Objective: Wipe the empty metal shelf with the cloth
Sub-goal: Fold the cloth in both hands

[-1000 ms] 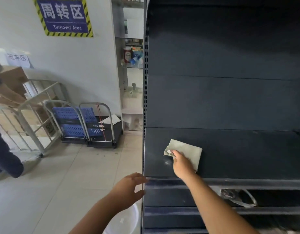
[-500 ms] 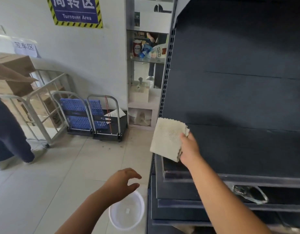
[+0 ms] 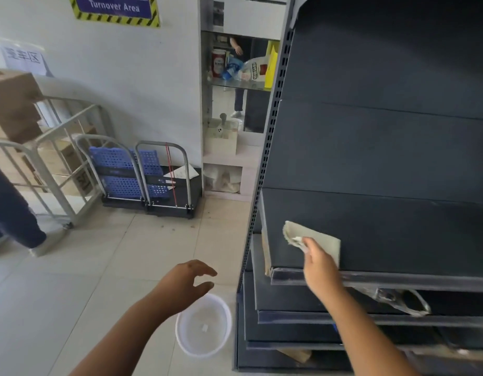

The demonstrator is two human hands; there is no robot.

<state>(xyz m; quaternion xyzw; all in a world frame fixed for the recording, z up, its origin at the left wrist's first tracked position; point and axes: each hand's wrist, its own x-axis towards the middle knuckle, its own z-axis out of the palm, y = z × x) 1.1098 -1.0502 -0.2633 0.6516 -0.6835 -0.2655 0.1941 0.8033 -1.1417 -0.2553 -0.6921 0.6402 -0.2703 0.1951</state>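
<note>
White bucket (image 3: 203, 325) on the floor left of the shelf (image 3: 397, 234); right hand (image 3: 320, 264) pressed cloth (image 3: 313, 238) there, pinched in fingers; left hand (image 3: 184, 283) hovered, fingers loosely spread, empty.

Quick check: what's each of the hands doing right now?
Left hand: open, empty, above the bucket.
Right hand: pressing the cloth on the shelf.

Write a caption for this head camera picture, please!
Right hand presses a cloth onto the dark metal shelf.

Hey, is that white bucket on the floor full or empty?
It looks empty: the white bucket stands upright and its pale bottom shows, with one small speck. A thin layer of clear water cannot be ruled out.
</note>
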